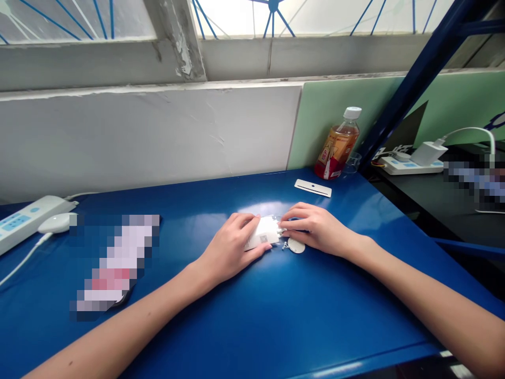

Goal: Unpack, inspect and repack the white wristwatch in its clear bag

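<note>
My left hand (231,247) rests on the blue table (252,316) with its fingers wrapped round a small white device (263,233) that bears a printed code. My right hand (315,227) lies just to the right, fingers pinched together at the device's right edge; what they pinch is too small to make out. A small white round disc (296,245) lies on the table below my right hand. A few tiny light parts (284,245) lie beside the disc.
A white flat plate (313,188) lies behind the hands. A bottle of amber drink (336,145) stands at the back right. A white power strip (23,221) and a plug sit at the far left. A second power strip (410,165) lies on the black side table.
</note>
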Demonstrator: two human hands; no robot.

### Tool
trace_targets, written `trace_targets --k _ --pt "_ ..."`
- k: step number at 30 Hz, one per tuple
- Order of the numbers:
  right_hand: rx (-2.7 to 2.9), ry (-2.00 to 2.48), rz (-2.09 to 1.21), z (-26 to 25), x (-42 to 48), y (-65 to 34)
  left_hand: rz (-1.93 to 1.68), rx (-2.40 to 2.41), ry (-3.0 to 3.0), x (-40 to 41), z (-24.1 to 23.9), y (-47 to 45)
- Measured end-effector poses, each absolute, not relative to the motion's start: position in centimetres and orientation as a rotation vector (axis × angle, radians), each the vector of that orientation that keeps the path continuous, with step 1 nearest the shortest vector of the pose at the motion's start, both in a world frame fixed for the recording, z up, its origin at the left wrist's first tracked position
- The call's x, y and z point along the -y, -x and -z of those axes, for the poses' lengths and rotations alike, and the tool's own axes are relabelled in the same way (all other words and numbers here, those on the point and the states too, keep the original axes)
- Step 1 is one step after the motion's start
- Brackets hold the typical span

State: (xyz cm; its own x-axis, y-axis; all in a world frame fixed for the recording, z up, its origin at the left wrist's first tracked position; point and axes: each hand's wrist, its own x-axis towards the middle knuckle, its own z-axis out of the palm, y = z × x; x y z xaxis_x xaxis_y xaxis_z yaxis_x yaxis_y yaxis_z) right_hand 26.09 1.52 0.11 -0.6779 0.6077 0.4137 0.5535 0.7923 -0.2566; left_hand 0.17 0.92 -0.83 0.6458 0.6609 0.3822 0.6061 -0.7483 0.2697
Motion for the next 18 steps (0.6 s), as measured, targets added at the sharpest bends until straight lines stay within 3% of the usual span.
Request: trace_targets --k 18 --pt "2.634 1.031 -0.332 -2.1 0.4 -25.6 -0.717 -1.088 -2.751 -0.8 0.8 -0.2"
